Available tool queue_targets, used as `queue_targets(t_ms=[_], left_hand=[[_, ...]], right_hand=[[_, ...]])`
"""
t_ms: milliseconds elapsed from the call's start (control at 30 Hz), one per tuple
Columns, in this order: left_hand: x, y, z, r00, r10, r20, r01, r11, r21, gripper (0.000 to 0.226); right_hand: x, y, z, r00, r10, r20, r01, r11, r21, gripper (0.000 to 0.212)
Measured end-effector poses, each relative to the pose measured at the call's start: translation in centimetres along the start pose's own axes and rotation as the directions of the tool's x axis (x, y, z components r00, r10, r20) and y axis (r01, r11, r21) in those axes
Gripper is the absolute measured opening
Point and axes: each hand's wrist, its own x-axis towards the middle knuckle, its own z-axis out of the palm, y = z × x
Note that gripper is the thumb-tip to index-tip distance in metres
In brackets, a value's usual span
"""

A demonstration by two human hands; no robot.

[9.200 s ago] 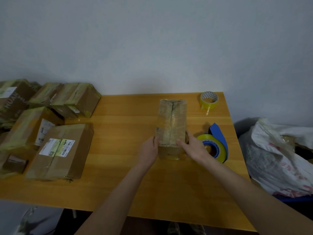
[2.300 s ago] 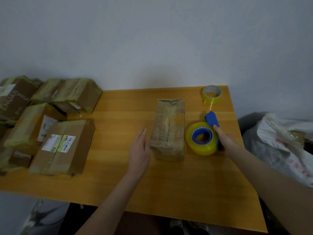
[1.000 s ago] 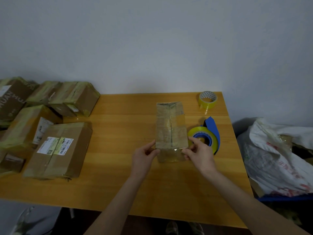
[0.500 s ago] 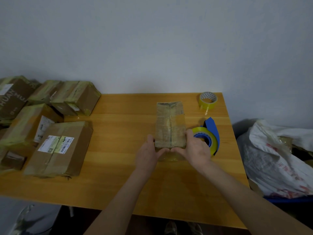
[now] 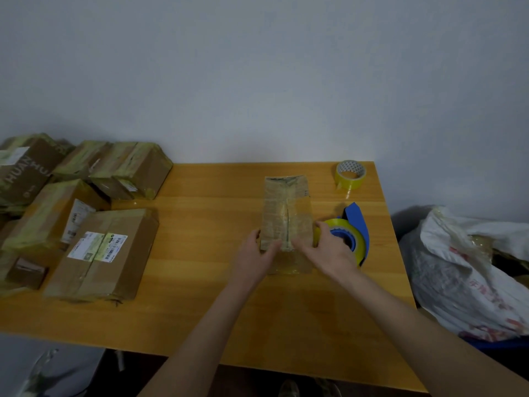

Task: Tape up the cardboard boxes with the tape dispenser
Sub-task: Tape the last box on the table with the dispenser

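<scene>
**Right hand (image 5: 329, 250) off the tape dispenser (image 5: 352, 233), both hands on the cardboard box (image 5: 286, 213)**

Head view: the right hand held the tape dispenser a couple of seconds ago and has since let it go. The dispenser now lies on the counter (image 5: 200, 282), just right of the cardboard box. The right hand's grip is slack, with fingers spread flat across the box's near top edge. The left hand (image 5: 254, 253) clasps the near left corner, thumb on top.

The step in hand looks like pressing a fresh strip down over the near end. Next, probably, the box needs turning or setting with the taped boxes (image 5: 100, 253) at the left. The dispenser would then need picking up again.
</scene>
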Motion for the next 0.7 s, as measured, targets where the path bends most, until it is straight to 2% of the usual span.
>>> queue_targets(t_ms=[233,300,367,400,500,567,633,700], left_hand=[[0.2,0.5,1.2,0.998,-0.068,-0.006,0.069,0.996,0.055,0.037],[0.4,0.7,1.3,0.996,-0.092,0.017,0.091,0.995,0.041,0.041],[0.3,1.1,1.3,0.991,-0.129,0.042,0.127,0.991,0.042,0.056],[0.2,1.3,1.3,0.99,-0.134,0.039,0.132,0.99,0.05,0.057],[0.4,1.2,1.1,0.995,-0.101,-0.007,0.102,0.991,0.09,0.037],[0.7,0.9,0.7,0.99,-0.131,-0.043,0.136,0.984,0.113,0.045],[0.9,0.8,0.3,0.983,-0.173,-0.061,0.179,0.977,0.112,0.057],[1.1,1.0,0.3,0.975,-0.216,-0.048,0.218,0.974,0.064,0.06]], right_hand=[[0.4,0.2,1.6,1.0,-0.008,0.002,0.008,0.999,-0.054,0.069],[0.7,0.4,1.3,1.0,0.008,0.017,-0.007,0.998,-0.068,0.067],[0.9,0.5,1.2,0.998,0.035,0.044,-0.031,0.995,-0.094,0.073],[0.9,0.6,1.2,0.997,0.044,0.066,-0.039,0.997,-0.071,0.075],[1.1,0.7,0.9,0.991,0.025,0.134,-0.037,0.995,0.09,0.063],[1.5,0.8,0.0,0.988,0.043,0.148,-0.074,0.974,0.213,0.066],[1.9,0.8,-0.7,0.987,0.079,0.137,-0.124,0.926,0.357,0.077],[2.0,0.7,-1.0,0.988,0.082,0.133,-0.131,0.898,0.421,0.085]])
